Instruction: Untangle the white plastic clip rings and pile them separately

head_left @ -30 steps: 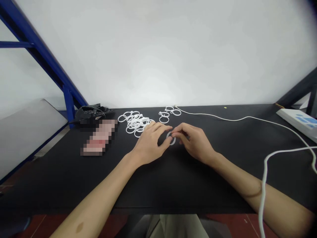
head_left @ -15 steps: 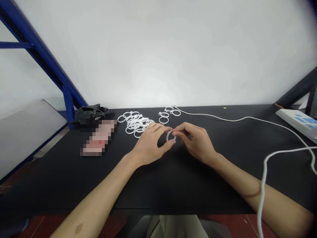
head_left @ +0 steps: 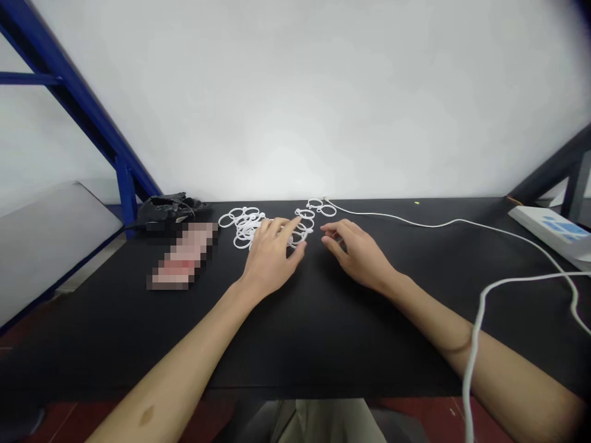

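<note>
On a black table, a pile of white plastic rings lies at the far middle. A smaller group of rings sits just right of the pile. My left hand lies stretched out over the pile's right edge, its fingertips on the rings around; I see nothing gripped. My right hand rests beside it, a little to the right, with loosely spread fingers and nothing in them.
A thin white cable runs from the rings to the right. A thicker white cord crosses my right forearm. A white box sits far right. A black bag, a blurred pinkish object and a blue frame stand left.
Both hands were pinching one white ring between them. That ring has left my fingers; my left hand moved forward onto the rings and my right hand opened.
</note>
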